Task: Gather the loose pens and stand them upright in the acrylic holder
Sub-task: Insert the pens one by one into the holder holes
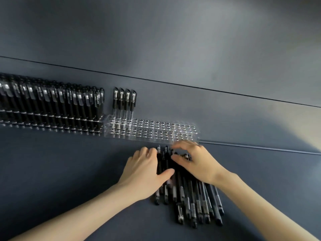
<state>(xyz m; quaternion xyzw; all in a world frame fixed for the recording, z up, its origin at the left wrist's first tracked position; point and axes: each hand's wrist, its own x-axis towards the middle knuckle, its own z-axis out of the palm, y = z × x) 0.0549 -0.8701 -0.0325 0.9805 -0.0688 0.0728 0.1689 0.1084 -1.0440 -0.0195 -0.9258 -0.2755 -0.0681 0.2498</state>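
The loose pens (191, 197), black with clear clipped caps, lay in a rough bundle on the dark counter (69, 162), just near of the clear holder (156, 129). Its rows of round holes held four pens (124, 100) upright at its left end. The left hand (144, 171) gripped the bundle's left side, thumb across it. The right hand (196, 162) clutched its far ends.

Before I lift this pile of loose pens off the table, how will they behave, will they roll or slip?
The pens look round and slim, so they will probably roll on the smooth table if nudged sideways. Lying loosely overlapped, some may slide out of a handful. They look stiff and light, so lifting several together seems easy.
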